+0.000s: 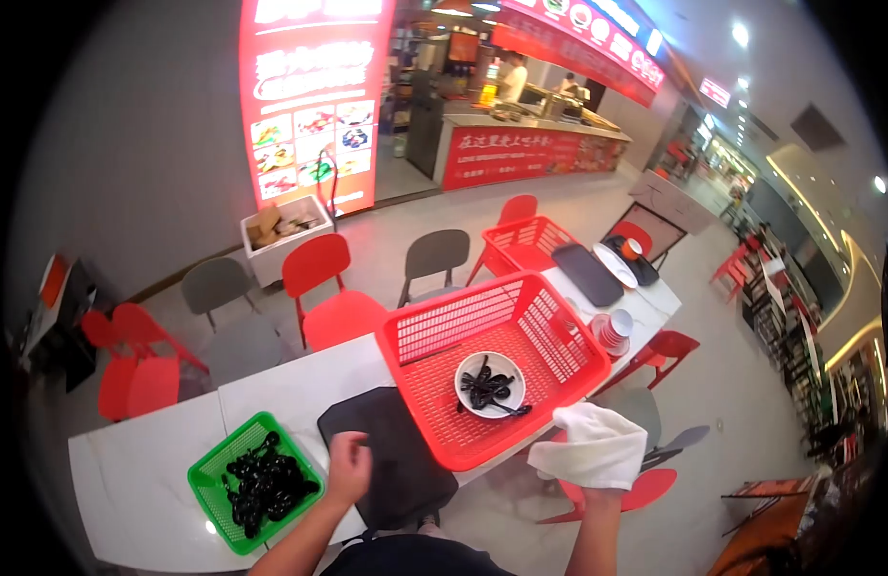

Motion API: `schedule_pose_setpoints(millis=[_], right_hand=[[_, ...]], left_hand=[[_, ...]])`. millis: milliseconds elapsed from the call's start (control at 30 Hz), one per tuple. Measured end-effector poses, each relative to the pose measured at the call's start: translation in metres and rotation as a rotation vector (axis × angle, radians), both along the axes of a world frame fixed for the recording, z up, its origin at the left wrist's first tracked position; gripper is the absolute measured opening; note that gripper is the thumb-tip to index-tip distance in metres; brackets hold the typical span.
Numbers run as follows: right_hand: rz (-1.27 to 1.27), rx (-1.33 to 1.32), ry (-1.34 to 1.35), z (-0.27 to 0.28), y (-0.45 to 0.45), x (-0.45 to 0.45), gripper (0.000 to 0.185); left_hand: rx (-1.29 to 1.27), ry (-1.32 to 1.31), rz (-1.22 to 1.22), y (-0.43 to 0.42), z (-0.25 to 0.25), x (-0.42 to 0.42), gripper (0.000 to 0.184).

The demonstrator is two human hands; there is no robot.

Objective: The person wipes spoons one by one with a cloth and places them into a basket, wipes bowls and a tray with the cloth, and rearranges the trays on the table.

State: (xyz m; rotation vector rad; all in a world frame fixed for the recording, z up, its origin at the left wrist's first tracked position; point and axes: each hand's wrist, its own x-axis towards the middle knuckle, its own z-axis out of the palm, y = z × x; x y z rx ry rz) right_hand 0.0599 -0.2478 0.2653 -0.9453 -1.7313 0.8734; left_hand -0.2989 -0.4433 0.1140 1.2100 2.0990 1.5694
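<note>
My left hand [350, 466] half-curled at black tray [396, 437], nothing in it that I can see. Right hand [602, 492] holding white cloth [595, 446] beside red basket [432, 392] — fingers hidden, can't tell how tight. Bowl [511, 367] of black spoons [490, 388] inside red basket — green basket [209, 492], left of tray, has more.

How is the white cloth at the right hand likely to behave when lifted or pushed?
The white cloth is probably floppy, since it drapes in loose folds with a corner hanging. Pushed along a surface, it would likely bunch up rather than roll, given its crumpled shape. It seems unlikely to break if dropped, as it looks like soft fabric.
</note>
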Motion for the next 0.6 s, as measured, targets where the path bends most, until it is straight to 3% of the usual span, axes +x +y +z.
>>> schedule_pose_setpoints(millis=[33, 100, 200, 300, 333, 467, 600], right_hand=[[-0.068, 0.044, -0.103, 0.019, -0.008, 0.002, 0.028], [-0.162, 0.131, -0.307, 0.042, -0.018, 0.015, 0.023], [-0.241, 0.256, -0.632, 0.041, -0.022, 0.053, 0.020], [-0.314, 0.337, -0.934, 0.025, -0.030, 0.098, 0.019], [-0.326, 0.332, -0.973, 0.022, -0.033, 0.111, 0.019], [-0.371, 0.288, -1.063, 0.011, -0.047, 0.146, 0.017], [-0.372, 0.275, -1.086, 0.002, -0.045, 0.152, 0.015]], left_hand=[[-0.004, -0.020, -0.123, 0.026, 0.028, 0.023, 0.022], [-0.011, 0.002, -0.365, 0.080, 0.027, 0.051, 0.024], [-0.107, 0.139, -0.530, 0.170, -0.021, 0.083, 0.024], [-0.268, 0.252, -0.539, 0.249, -0.053, 0.106, 0.019], [-0.199, 0.293, -0.538, 0.279, -0.088, 0.107, 0.017], [-0.413, 0.396, -0.525, 0.347, -0.152, 0.119, 0.021], [-0.622, 0.460, -0.568, 0.380, -0.187, 0.116, 0.032]])
